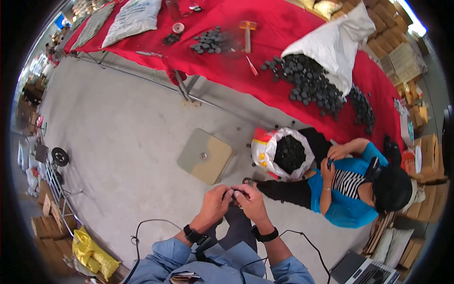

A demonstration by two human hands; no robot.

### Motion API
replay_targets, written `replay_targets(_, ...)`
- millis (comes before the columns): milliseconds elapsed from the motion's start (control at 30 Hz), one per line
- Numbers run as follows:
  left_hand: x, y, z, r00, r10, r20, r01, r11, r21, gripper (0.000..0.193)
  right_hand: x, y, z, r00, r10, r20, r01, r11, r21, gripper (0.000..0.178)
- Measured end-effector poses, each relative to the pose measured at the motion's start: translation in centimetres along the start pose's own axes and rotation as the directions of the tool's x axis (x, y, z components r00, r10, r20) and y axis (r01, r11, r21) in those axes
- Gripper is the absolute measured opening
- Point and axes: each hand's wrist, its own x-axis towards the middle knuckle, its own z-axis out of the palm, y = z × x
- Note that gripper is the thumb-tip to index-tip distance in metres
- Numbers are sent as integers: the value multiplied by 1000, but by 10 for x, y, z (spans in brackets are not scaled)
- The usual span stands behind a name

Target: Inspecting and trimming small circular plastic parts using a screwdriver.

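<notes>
In front of my body, my left hand [216, 204] and my right hand [251, 203] meet with thumbs and fingertips pinched together. Between them is a small black round piece [233, 194], mostly covered by the fingers. It looks like the many black round pieces [307, 80] spilling from a white woven sack [331, 45] on the red-covered table. A smaller group of black pieces [208, 40] lies farther left, near a mallet [247, 35] and a red screwdriver-like tool [251, 65].
A plastic stool [203, 156] stands on the floor ahead. Right of it, an open white bag [260, 154] holds more black pieces. A seated co-worker in blue [350, 189] handles something small. Cables run beside both my arms. Cartons [428, 156] line the right side.
</notes>
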Motion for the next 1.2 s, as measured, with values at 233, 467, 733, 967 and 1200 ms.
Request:
replay_targets(233,-29,-92,-42,940,-342,5,342,939,33,24,93,56,30,963,159,220,-115,973,-201,20)
replay_targets(467,-83,-164,-27,804,-581,-129,593,799,96,24,305,134,32,877,199,438,84,834,-546,26)
replay_targets(733,-111,-167,18,604,-770,-206,769,631,-104,22,513,-107,173,987,-145,-68,157,958,240,14)
replay_targets(967,-103,-169,68,716,-676,-171,666,736,-123,20,486,-13,156,911,-48,409,83,994,-69,22)
replay_targets(1200,-106,-168,72,708,-700,-89,690,714,-124,22,367,110,54,925,256,281,-220,963,-154,13)
